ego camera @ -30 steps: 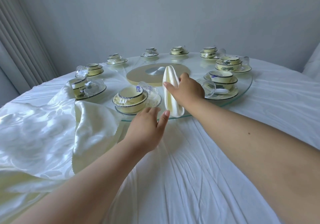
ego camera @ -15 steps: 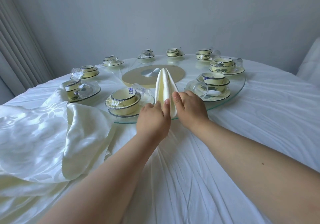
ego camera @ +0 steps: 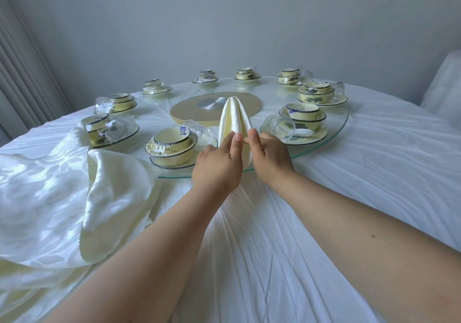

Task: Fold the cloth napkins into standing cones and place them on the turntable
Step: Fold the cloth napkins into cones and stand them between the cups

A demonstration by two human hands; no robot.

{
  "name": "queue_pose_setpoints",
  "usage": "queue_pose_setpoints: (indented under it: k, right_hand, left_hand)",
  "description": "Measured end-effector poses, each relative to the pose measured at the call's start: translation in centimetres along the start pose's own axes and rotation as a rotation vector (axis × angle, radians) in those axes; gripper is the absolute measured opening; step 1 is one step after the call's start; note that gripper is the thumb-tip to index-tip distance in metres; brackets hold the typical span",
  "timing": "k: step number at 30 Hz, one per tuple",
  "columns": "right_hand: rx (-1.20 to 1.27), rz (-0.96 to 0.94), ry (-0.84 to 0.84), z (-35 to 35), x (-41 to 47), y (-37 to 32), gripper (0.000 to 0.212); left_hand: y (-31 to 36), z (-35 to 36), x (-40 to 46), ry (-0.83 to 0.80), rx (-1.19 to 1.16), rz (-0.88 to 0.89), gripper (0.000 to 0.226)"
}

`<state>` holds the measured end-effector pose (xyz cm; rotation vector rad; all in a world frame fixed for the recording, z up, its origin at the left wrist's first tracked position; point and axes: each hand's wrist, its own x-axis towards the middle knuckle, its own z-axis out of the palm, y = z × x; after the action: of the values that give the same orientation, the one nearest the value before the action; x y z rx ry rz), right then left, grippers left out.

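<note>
I see both hands at the napkin cone [ego camera: 233,120], upright on the turntable [ego camera: 344,120] edge. My left hand [ego camera: 218,170] and right hand [ego camera: 270,158] each pinch its lower folds.

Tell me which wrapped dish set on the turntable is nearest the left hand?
The dish set with blue print in its bowl, just left of the left hand.

Both arms outstretched, left hand [ego camera: 217,165] and right hand [ego camera: 270,156] fingers pinching.
</note>
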<state>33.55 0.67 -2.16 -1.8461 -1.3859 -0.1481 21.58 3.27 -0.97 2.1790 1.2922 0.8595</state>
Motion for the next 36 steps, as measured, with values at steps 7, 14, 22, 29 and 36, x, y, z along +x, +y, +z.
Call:
queue_pose_setpoints:
  k: [7,14,22,29,36]
  right_hand:
    - [-0.139,0.048,0.071,-0.5,-0.5,-0.4,0.098]
    - [-0.098,0.042,0.006,0.0,-0.4,-0.4,0.086]
    - [-0.087,-0.013,0.075,-0.5,-0.7,-0.6,0.087]
    - [-0.099,-0.243,0.236,-1.6,-0.6,-2.7,0.07]
    - [0.135,-0.409,0.149,0.0,-2.7,-8.9,0.055]
  left_hand:
    - [0.2,0.8,1.1,-0.009,0.119,-0.084,0.076]
    - [0.3,0.7,0.8,-0.002,0.109,-0.091,0.071]
    - [0.6,-0.1,0.2,0.009,0.085,-0.037,0.069]
    - [0.5,-4.8,-3.1,0.181,0.147,0.068,0.051]
    - [-7.7,-13.9,-7.2,0.341,0.47,-0.046,0.056]
